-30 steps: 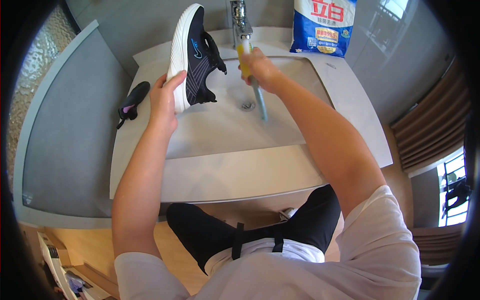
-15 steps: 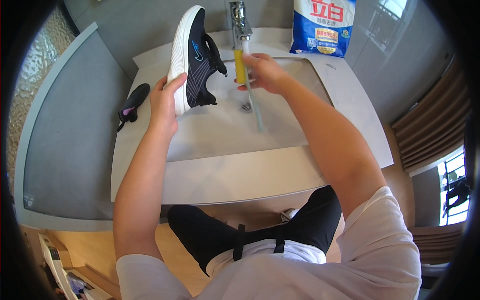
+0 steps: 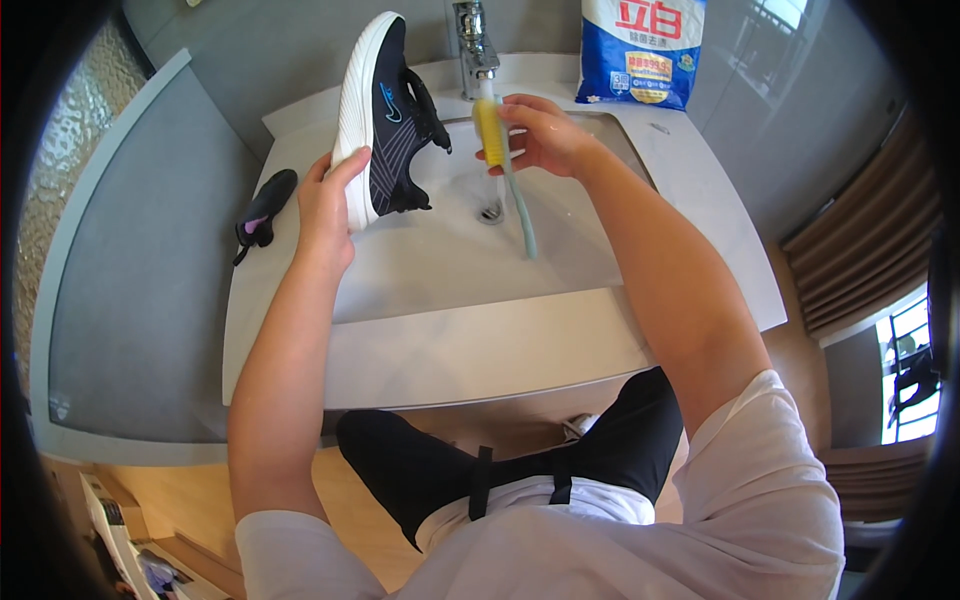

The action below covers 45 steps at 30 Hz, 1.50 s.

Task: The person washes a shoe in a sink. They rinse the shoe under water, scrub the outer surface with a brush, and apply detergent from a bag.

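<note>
My left hand [image 3: 328, 205] grips a black sneaker [image 3: 392, 120] with a thick white sole by its heel end. The shoe stands nearly upright, toe up, over the left side of the sink [image 3: 430, 270]. In my right hand [image 3: 540, 138] is a scrub brush [image 3: 490, 132] with yellow bristles and a pale green handle hanging down toward the basin. The bristle end is right below the spout of the chrome faucet [image 3: 478, 55], where water runs. My right fingers are closed around the brush near its head. Under it lies the metal drain [image 3: 490, 212].
A blue and white detergent bag [image 3: 640, 55] stands at the back right of the counter [image 3: 705, 230]. On the left counter lies a small black object [image 3: 265, 212] with a purple patch, perhaps a shoe insert. A grey partition [image 3: 140, 270] rises beyond the counter's left edge.
The brush has turned slightly and moved a little to the right under the faucet, its handle swinging right. The sneaker and my left hand have hardly moved.
</note>
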Tool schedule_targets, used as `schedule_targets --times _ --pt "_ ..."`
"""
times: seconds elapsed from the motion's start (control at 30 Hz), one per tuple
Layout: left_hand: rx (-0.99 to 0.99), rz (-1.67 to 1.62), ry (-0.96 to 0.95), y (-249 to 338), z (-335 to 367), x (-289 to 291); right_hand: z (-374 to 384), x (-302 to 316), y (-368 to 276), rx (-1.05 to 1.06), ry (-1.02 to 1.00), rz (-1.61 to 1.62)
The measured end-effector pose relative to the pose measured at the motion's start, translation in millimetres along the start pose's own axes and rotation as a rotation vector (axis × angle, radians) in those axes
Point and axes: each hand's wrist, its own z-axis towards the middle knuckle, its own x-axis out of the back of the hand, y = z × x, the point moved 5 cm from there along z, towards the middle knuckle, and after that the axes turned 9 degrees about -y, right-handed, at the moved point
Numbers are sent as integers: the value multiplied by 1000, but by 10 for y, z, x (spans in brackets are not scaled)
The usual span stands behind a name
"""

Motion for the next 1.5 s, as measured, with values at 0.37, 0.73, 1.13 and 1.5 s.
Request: schedule_targets --times 0.37,0.73,1.13,1.5 --pt "4 -13 15 1 7 9 79 -7 38 -22 57 -91" --pt "3 -8 7 -17 14 19 125 -224 102 -148 291 -42" --pt "21 3 -8 -9 22 -10 206 -165 140 -7 281 -221" --pt "12 8 3 -5 26 12 130 -231 -13 -43 394 -205"
